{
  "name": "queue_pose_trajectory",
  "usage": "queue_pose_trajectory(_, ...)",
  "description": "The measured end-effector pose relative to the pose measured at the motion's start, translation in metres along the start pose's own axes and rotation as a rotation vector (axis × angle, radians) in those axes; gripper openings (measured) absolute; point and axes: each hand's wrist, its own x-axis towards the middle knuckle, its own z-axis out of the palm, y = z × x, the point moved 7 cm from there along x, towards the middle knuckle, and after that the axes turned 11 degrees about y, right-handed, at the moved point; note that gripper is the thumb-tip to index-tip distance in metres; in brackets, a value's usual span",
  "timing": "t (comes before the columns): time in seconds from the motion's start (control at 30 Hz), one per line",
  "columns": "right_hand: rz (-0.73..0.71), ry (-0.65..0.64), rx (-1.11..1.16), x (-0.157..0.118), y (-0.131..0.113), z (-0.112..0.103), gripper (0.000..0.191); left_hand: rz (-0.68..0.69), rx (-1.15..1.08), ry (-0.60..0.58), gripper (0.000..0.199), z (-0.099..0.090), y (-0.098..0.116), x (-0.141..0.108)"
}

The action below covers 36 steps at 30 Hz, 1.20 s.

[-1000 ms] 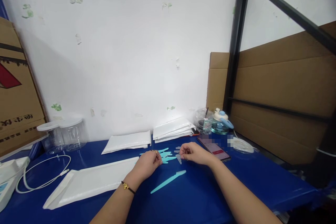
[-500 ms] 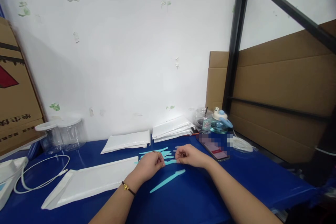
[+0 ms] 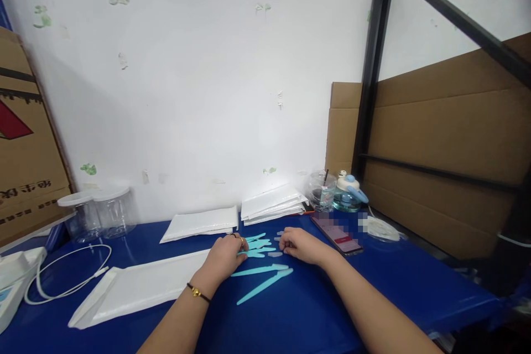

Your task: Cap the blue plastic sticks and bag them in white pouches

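Several thin turquoise tools (image 3: 258,250) lie in a loose pile at the middle of the blue table. My left hand (image 3: 229,253) rests at the pile's left side, its fingers bent over the tools' ends; what they pinch is hidden. Two more turquoise tools, one of them at the front (image 3: 263,287), lie side by side nearer to me, their right ends close together. My right hand (image 3: 296,244) is right of the pile with curled fingers, beside small translucent caps (image 3: 274,254). Whether it holds one is too small to tell.
A long white padded envelope (image 3: 141,287) lies at the left, with more envelopes (image 3: 271,204) by the wall. A phone (image 3: 338,234), a cup and a bottle (image 3: 347,196) stand or lie at the right. Clear jars (image 3: 114,213) and a white cable are at the left.
A turquoise tool that was between my hands now lies beside the front one. My left hand has moved left onto the pile; my right hand has barely moved.
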Motion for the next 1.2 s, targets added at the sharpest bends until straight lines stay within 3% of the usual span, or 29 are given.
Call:
queue_pose_trajectory(0.2, 0.012, 0.003, 0.012, 0.0, -0.007, 0.003, 0.009, -0.039, -0.047, 0.011, 0.014, 0.003, -0.004, 0.0)
queue_pose_trajectory(0.5, 0.005, 0.026, 0.0, 0.006, -0.01, 0.019, 0.005, 0.028, -0.04, 0.015, 0.013, -0.005, 0.006, 0.002)
queue_pose_trajectory(0.73, 0.034, 0.007, 0.058, 0.001, -0.002, 0.008, 0.009, 0.034, -0.127, -0.047, 0.011, 0.006, 0.005, 0.001)
queue_pose_trajectory(0.97, 0.083, -0.027, 0.089, 0.001, -0.003, 0.013, 0.008, -0.003, -0.267, -0.144, 0.013, 0.016, -0.002, -0.002)
queue_pose_trajectory(1.2, 0.077, -0.053, 0.063, 0.001, -0.013, 0.014, 0.01, -0.004, -0.338, -0.143, 0.014, 0.021, 0.001, 0.0)
